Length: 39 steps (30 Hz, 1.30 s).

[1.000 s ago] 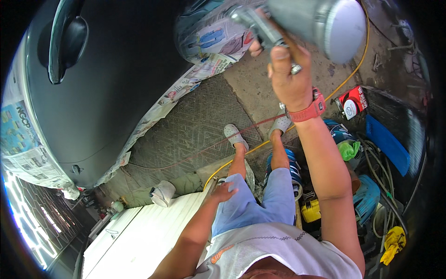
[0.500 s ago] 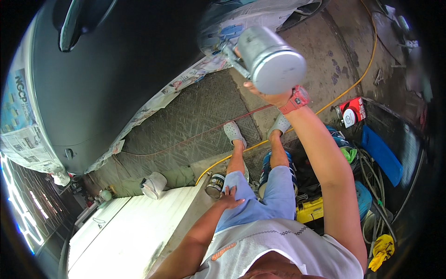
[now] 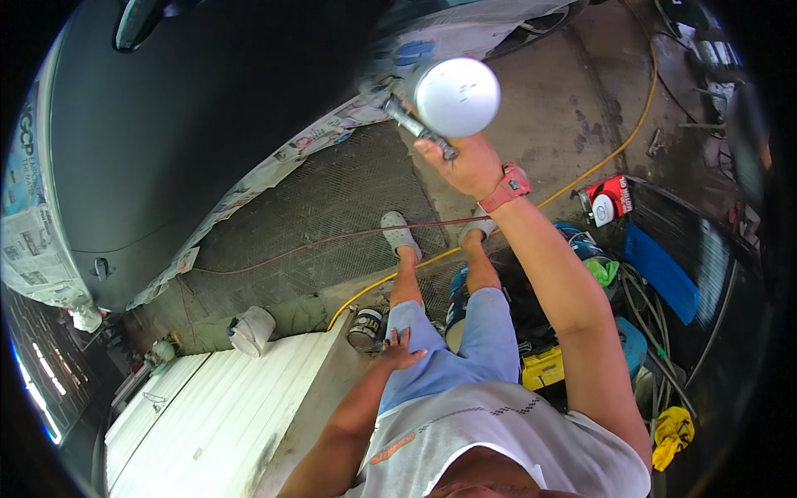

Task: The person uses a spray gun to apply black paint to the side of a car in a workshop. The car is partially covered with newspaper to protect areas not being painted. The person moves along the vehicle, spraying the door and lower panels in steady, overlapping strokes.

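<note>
My right hand (image 3: 471, 166), with a red watch at its wrist, grips a paint spray gun (image 3: 422, 131) by its handle. The gun's silver cup (image 3: 457, 98) faces up toward me with its round pale end. Its front end is blurred and points left, near a dark grey car body panel (image 3: 216, 108); whether spray comes out cannot be made out. Newspaper masking (image 3: 311, 141) runs along the panel's lower edge. On my thigh lies my left hand (image 3: 400, 355), fingers spread and nothing in it.
A yellow hose (image 3: 618, 149) and a thin red hose (image 3: 307, 242) cross the floor by my feet. To the right are a red oil tin (image 3: 613, 197), a blue panel (image 3: 662, 274) and a yellow cloth (image 3: 672, 436). At left sit a paint can (image 3: 365, 328), a whitish bucket (image 3: 251, 330) and a white ribbed surface (image 3: 216, 415).
My right hand has moved the spray gun slightly left and away from me, and the cup's tilt has changed. My left hand still rests on my thigh. The whole view has shifted a little.
</note>
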### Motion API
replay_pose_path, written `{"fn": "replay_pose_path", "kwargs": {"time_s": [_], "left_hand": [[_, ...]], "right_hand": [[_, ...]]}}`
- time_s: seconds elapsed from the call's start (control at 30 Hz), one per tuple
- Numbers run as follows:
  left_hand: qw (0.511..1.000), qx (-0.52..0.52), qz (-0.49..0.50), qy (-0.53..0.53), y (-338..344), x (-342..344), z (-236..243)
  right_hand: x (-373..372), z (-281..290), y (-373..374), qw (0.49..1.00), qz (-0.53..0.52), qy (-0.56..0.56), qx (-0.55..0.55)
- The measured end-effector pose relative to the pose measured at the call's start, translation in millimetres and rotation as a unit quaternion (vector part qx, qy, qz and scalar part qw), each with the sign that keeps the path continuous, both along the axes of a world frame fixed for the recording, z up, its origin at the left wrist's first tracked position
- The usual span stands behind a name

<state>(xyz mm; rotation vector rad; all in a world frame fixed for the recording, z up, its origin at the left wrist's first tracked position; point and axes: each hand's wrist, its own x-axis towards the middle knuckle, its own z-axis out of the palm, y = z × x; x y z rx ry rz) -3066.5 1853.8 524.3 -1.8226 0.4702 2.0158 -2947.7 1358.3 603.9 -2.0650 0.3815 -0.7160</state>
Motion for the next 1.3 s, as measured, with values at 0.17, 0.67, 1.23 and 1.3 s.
{"fn": "replay_pose_path", "kwargs": {"time_s": [0.17, 0.67, 1.23, 1.3], "left_hand": [[1.000, 0.002, 0.019, 0.004, -8, 5, 10], [0.996, -0.048, 0.073, -0.003, -22, -1, 32], [0.992, -0.068, 0.106, -0.020, -46, 1, 50], [0.991, -0.067, 0.115, -0.019, -49, 3, 54]], "right_hand": [[-27, 66, -38, 0.992, -0.094, -0.026, 0.084], [-27, 141, -21, 0.964, -0.125, -0.033, 0.231], [-46, 182, -56, 0.931, -0.185, -0.013, 0.314], [-61, 185, -80, 0.935, -0.182, -0.005, 0.303]]}}
